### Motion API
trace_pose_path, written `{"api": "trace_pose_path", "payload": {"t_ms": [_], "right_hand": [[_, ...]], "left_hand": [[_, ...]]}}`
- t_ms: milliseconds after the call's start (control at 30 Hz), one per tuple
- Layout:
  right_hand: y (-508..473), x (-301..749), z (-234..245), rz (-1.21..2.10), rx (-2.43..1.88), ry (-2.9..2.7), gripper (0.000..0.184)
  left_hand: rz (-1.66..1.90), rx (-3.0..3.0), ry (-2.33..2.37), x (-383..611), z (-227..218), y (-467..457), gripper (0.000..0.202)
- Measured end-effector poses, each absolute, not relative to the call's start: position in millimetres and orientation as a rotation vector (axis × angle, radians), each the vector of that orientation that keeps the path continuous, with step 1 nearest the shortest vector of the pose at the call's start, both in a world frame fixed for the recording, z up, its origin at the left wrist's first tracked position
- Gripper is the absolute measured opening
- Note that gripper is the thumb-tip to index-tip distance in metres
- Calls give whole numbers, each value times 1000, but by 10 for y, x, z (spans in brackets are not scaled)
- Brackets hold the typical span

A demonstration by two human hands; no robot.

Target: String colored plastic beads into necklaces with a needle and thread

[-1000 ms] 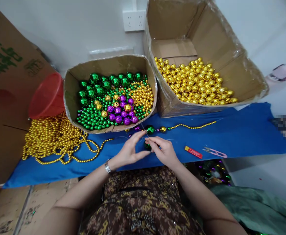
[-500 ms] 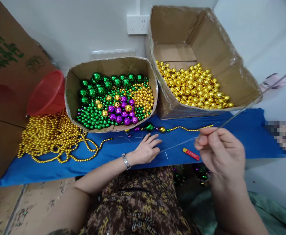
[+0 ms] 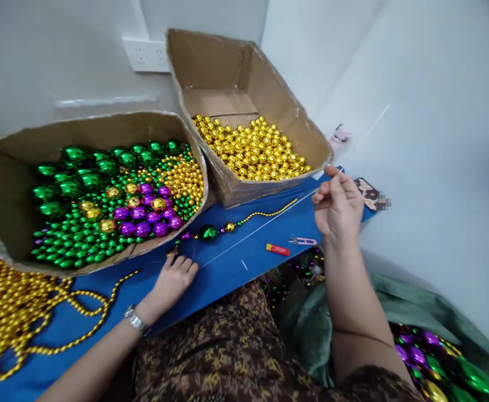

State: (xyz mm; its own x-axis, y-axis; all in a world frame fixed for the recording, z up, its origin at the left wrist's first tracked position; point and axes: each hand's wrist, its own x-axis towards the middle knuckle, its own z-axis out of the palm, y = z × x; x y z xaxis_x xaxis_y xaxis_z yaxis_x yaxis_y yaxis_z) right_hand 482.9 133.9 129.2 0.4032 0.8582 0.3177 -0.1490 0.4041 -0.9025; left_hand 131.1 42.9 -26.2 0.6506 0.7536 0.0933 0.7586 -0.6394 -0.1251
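Note:
My left hand (image 3: 173, 282), with a metal watch on the wrist, rests low over the blue cloth. Its fingertips close on a small gold bead (image 3: 171, 253) at the near end of a string of beads (image 3: 208, 233) in green, gold and purple. My right hand (image 3: 339, 204) is raised at the cloth's right end, thumb and finger pinched on a thin pale thread (image 3: 248, 233). That thread runs taut between both hands. A thin light streak shows beyond the right fingers; I cannot tell if it is thread or needle.
One cardboard box (image 3: 102, 262) holds mixed beads; another (image 3: 244, 192) holds gold beads (image 3: 253, 148). Gold bead strands (image 3: 14, 312) lie left. A red lighter (image 3: 278, 249), thread snips (image 3: 303, 241) and a patterned phone-like object (image 3: 368, 194) lie right. More beads (image 3: 441, 363) sit below.
The view has turned right. My right hand has drawn outward and away, lengthening the thread between my hands. My left fingers have come onto the small gold bead.

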Motion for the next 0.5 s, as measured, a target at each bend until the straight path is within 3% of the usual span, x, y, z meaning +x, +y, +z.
{"api": "trace_pose_path", "payload": {"t_ms": [233,300,433,500], "right_hand": [[1312,4715,1204,713,-890,-927,27],[1281,4609,1168,683,-900,-953,28],[1198,4412,1092,652,-1037,-1018,21],[1160,4333,1036,636,-1068,-1062,20]], "left_hand": [[13,-2514,-1412,975,-306,445,23],[-52,-2497,-1501,952,-300,428,22],[-265,-2576,-1478,956,-174,307,39],[-400,-2615,-1431,953,-39,240,34]]}}
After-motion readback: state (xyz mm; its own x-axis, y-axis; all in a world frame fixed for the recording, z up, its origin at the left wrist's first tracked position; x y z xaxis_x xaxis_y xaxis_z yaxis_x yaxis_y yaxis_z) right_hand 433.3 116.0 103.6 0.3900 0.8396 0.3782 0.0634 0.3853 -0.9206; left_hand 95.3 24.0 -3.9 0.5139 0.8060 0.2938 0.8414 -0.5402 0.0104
